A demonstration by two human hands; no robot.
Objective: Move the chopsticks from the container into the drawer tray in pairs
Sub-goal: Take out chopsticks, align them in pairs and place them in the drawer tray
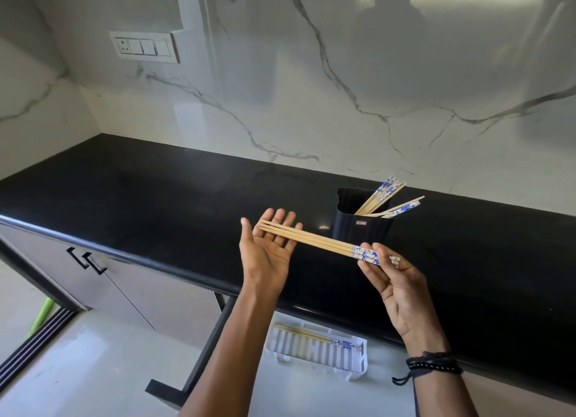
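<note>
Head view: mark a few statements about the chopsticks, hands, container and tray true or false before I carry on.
1. The right hand pinches the held chopsticks at their blue-patterned ends. True.
2. The left hand is clenched round their tips. False: it lies open, palm up, and the tips rest across its fingers.
3. The container is empty. False: spare chopsticks lean inside it.
4. The tray has stored chopsticks lying in it. True.

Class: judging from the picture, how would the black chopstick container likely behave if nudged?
Probably tips easily: the container is tall and narrow, and its chopsticks all lean right. Likely slides too, since the countertop looks glossy.
</note>
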